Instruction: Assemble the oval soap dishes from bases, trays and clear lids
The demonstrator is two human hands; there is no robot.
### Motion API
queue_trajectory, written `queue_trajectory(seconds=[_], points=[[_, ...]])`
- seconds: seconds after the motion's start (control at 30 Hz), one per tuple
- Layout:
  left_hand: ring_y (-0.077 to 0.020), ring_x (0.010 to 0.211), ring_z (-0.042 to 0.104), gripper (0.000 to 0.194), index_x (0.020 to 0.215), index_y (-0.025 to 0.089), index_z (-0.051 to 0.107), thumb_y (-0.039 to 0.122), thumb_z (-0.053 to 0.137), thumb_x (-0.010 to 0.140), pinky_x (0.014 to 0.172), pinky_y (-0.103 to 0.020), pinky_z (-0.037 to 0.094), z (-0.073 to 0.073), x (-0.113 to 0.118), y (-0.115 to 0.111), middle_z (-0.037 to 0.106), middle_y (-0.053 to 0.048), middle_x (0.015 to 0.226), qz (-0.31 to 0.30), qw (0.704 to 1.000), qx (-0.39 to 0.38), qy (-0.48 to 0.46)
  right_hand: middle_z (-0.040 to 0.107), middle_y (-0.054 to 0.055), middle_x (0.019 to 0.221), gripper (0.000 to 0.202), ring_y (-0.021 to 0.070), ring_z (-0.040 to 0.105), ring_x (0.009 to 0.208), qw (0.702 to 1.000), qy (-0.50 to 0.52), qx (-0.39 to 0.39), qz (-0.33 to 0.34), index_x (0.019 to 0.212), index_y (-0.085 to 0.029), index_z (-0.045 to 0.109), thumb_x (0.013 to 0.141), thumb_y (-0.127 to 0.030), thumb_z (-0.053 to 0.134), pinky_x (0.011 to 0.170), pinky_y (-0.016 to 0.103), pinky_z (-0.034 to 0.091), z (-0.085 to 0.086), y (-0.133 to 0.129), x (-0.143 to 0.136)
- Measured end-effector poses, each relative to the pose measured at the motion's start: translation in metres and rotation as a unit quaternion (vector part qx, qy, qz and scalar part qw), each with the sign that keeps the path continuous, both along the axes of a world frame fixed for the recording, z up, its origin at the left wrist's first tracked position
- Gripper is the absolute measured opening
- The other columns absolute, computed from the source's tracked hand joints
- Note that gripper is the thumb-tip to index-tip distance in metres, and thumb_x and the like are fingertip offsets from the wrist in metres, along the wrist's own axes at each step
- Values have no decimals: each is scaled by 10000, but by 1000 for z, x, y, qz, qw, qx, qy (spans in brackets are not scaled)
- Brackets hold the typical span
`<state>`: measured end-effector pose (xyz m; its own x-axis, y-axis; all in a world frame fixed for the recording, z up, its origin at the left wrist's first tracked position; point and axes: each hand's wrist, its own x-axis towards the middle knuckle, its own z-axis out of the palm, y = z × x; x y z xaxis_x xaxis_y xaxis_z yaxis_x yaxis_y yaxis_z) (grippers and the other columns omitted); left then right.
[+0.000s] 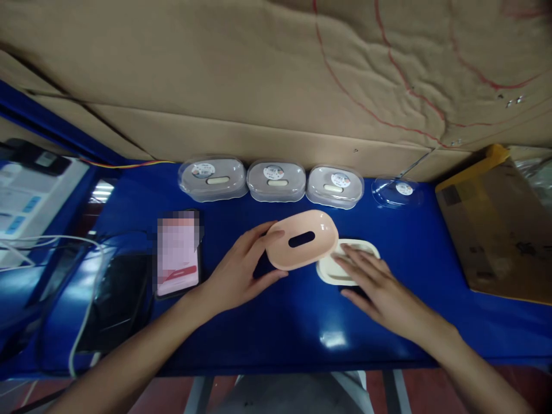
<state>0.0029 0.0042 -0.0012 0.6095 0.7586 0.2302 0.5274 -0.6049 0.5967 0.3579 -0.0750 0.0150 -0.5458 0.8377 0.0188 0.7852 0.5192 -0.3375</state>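
Note:
My left hand [241, 267] grips a peach-pink oval soap dish [282, 253] by its left end, fingers on the rim. The dish is tilted, and a long slot in its floor shows dark. A cream oval tray [330, 273] with a raised rim lies on the blue table just to the right, partly behind the dish's right end. My right hand [379, 287] rests over this tray with its fingers stretched out across it. The right thumb is apart from the fingers, near the tray's front edge. The hand covers much of the tray's right side.
Several clear plastic packs with labels [276, 183] line the back of the blue table [276, 333]. A clear lid [390, 192] lies at their right. A phone [177, 253] and cables [88, 316] are on the left. An open cardboard box [495, 236] stands at right.

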Motion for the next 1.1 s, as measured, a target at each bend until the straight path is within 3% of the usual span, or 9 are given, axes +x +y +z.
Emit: queue_trajectory(seconds=[0.1,0.2,0.3,0.4,0.47,0.57,0.7,0.83,1.1], points=[[-378,1548,499,744,1681,295,319,452,705,1066,1251,-600,476,2,-3,-1,474,-204,1646,6,1000,3,-26,461,160,1752,718,317,435,1638,997,41,16,70,1761,-205,317,1102,-260,597,1244,503,545,5,-4,-26],[-379,1551,489,770,1700,284,285,456,696,1072,1244,-589,476,3,-3,-2,455,-218,1660,-19,999,8,-25,575,135,1672,657,262,516,1583,984,113,58,126,1696,-181,446,1061,-128,606,1254,419,539,11,-2,-29],[-385,1536,499,743,1693,276,298,453,681,1082,1220,-580,486,3,-2,-3,458,-227,1668,-49,999,19,-2,645,118,1568,659,283,556,1532,975,167,128,73,1644,-241,516,1018,-133,691,1239,470,544,12,3,-20],[-386,1499,528,720,1673,263,336,458,687,1076,1201,-576,495,4,-1,-3,471,-228,1667,-83,996,16,17,510,170,1667,739,379,446,1606,979,159,126,-4,1687,-286,433,1021,-310,752,1229,616,518,5,8,-16],[-385,1503,526,711,1671,251,338,447,677,1077,1199,-572,496,5,-2,-3,455,-233,1681,-102,994,6,23,407,206,1732,804,407,397,1635,986,146,84,-11,1728,-282,336,1041,-420,730,1210,651,520,-2,9,-19],[-392,1530,503,695,1674,237,323,384,648,1077,1187,-572,503,5,-4,-1,423,-247,1700,-119,992,2,34,380,219,1745,781,392,417,1627,989,139,41,0,1729,-282,311,1065,-445,688,1184,607,553,-10,9,-24],[-409,1496,534,711,1657,216,325,344,654,1039,1151,-586,520,5,-6,1,450,-262,1676,-124,991,3,45,476,195,1679,663,357,471,1593,990,138,31,-9,1676,-287,396,1075,-328,672,1202,571,542,-16,9,-26],[-406,1444,574,708,1638,219,336,325,646,1011,1130,-602,526,4,-5,2,479,-255,1658,-129,989,-10,69,529,176,1619,551,350,534,1533,990,138,20,-7,1580,-291,517,1060,-315,695,1175,552,570,-17,11,-23],[-399,1478,543,688,1610,207,390,291,652,979,1169,-615,495,7,-3,0,497,-249,1652,-142,987,5,73,612,176,1440,455,323,634,1354,988,141,55,22,1430,-237,635,1009,-330,779,1091,489,616,-16,9,-18]])
